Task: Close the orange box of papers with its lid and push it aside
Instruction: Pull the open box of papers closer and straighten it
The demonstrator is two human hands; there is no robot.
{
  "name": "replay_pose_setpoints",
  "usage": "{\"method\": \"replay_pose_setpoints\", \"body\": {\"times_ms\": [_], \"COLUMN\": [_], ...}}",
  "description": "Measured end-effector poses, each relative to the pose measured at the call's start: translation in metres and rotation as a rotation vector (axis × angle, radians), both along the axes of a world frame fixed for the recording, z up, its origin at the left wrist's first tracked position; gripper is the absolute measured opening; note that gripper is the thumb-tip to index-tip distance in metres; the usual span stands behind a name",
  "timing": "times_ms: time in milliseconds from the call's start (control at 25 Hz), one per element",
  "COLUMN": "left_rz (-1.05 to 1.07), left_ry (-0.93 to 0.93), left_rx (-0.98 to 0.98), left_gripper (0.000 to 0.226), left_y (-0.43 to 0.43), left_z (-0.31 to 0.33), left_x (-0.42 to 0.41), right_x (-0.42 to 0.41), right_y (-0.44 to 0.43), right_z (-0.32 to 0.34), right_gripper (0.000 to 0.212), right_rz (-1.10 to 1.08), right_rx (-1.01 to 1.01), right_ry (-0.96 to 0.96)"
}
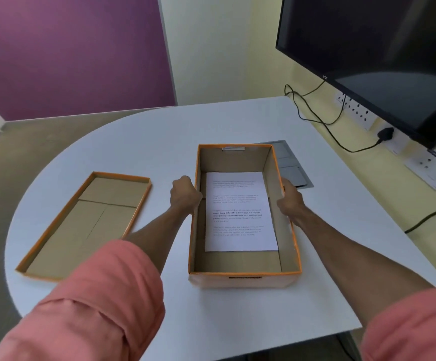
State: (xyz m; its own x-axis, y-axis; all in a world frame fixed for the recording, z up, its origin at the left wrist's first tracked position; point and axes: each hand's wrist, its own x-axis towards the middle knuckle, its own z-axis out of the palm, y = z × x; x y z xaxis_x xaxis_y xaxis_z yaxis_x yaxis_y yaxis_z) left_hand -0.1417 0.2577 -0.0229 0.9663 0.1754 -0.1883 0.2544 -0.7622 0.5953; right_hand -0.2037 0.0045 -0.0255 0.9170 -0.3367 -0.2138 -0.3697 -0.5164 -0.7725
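The orange box (242, 278) stands uncovered in the middle of the white table, brown cardboard inside. A printed sheet of paper (240, 212) lies flat on its bottom. My left hand (184, 195) grips the box's left wall near the far half. My right hand (291, 200) holds the right wall opposite it. The lid (86, 225) lies upside down on the table to the left of the box, orange rim up, apart from the box and from both hands.
The white table (146, 142) has a rounded left end and a near edge at lower right. A grey flap panel (289, 165) sits in the table behind the box. A dark monitor (380, 61), black cables (315, 118) and wall sockets (357, 110) are at the right.
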Motion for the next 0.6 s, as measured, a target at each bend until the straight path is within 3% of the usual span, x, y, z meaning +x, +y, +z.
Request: {"method": "replay_pose_setpoints", "body": {"times_ms": [240, 600], "left_rz": [-0.038, -0.03], "left_ry": [0.07, 0.082], "left_rx": [-0.131, -0.064], "left_gripper": [0.014, 0.009], "left_y": [0.01, -0.001], "left_z": [-0.005, -0.031], "left_x": [-0.034, -0.072], "right_x": [-0.021, -0.042], "right_y": [-0.002, -0.013], "right_z": [-0.003, -0.019], "right_gripper": [0.06, 0.052], "right_rz": [-0.016, 0.039], "right_rx": [-0.054, -0.042], "right_ry": [0.067, 0.118]}}
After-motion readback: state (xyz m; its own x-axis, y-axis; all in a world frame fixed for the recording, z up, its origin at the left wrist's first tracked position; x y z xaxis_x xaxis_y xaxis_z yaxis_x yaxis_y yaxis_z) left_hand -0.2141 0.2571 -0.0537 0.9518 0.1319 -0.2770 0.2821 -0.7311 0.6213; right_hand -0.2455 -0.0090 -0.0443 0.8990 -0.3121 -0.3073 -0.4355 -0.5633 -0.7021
